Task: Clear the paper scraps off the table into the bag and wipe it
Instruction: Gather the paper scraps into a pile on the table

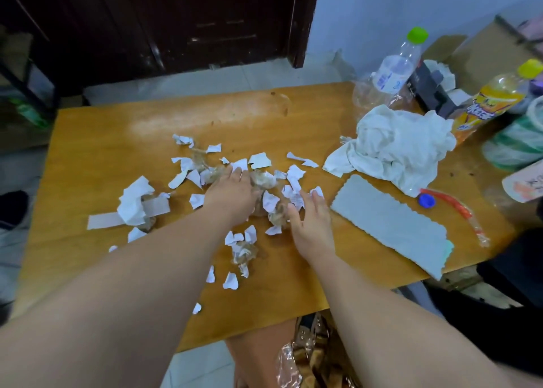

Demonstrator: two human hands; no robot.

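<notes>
Several torn white paper scraps (258,160) and crumpled clear wrappers (244,254) lie scattered over the middle of the orange wooden table (97,158). My left hand (232,190) lies flat on the heap, fingers stretched over scraps. My right hand (308,220) rests beside it with fingers spread, touching scraps at the heap's right side. A larger crumpled white paper (133,202) sits to the left. A white crumpled plastic bag (396,146) lies at the right. A grey wiping cloth (390,226) lies flat near the right front edge.
Two plastic bottles (396,67) (493,96) stand at the far right, beside a dark box (432,87) and cardboard (487,52). A blue cap (426,201) and a red-striped wrapper (458,208) lie by the cloth. A bag (308,355) sits under the table's front edge.
</notes>
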